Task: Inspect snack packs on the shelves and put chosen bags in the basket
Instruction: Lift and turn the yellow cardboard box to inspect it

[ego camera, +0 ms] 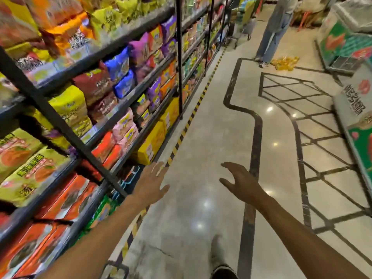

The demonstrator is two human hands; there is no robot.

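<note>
- Floor (201, 137): polished pale stone with dark inlaid lines, running down the aisle ahead of me; a yellow-and-black hazard strip (193, 113) edges it along the foot of the racks.
- Shelves (112, 109): dark metal racking fills my left side, several tiers, all stocked. Snack packs (68, 105) sit in rows: yellow, maroon, blue, purple, pink, orange. Print is too blurred to read.
- Chest freezers (350, 47) line the right side of the aisle, well apart from me.
- Another person (275, 29) stands far down the aisle, near some yellow packs (284, 62) lying on the floor.
- My shoe (218, 252) shows at the bottom edge, on the floor.
- Left hand (152, 182): fingers straight and slightly spread, holding nothing, out in front near the lower shelf edge, not touching any pack.
- Right hand (239, 181): fingers relaxed, loosely bent, thumb apart, holding nothing, over open floor.
- Basket: not in view; I cannot say where it is or what it holds.
- Progress, judged: no pack in hand, none under inspection. Selecting, inspecting and depositing all appear to lie ahead, at least for this stretch of shelf.
</note>
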